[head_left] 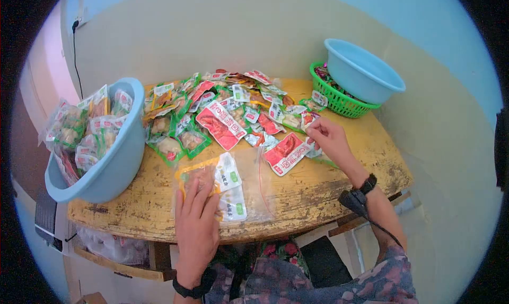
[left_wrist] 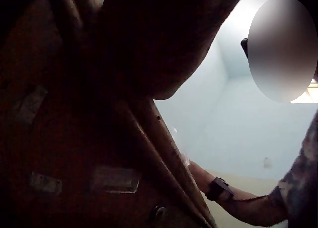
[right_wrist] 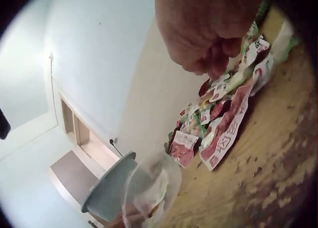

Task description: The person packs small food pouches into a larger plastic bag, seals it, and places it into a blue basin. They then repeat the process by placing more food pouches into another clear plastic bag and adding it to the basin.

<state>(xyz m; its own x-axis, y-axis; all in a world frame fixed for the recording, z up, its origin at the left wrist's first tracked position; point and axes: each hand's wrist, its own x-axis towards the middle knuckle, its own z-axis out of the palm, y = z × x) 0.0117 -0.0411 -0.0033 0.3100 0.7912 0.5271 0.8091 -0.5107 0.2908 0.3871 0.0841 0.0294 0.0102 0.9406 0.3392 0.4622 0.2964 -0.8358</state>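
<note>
Nearest, the person's patterned sleeve (head_left: 371,280) runs off the lower frame edge, below a half-seen open drawer (head_left: 119,272). At the table's (head_left: 313,198) near side, the left hand (head_left: 199,222) lies palm down, fingers loosely straight and slightly apart, on a clear bag (head_left: 257,198). Under its fingers, partly covered, is a yellow-edged packet (head_left: 204,171) with a white label; whether both lie inside the bag or on it is hard to tell. The left wrist camera gives mostly dark shapes.

Farther in, the right hand (head_left: 331,142) has its fingers curled in, thumb and fingertips pinching a small packet (head_left: 308,118), its lower edge hidden. Just beside lies a red packet (head_left: 286,154).

Behind, overlapping packets form a pile (head_left: 183,126), many labels cut off. A blue tub (head_left: 124,161) of packets stands left. At far right, a blue basin (head_left: 366,65) tilts on a green basket (head_left: 344,105), masking most of its contents.
</note>
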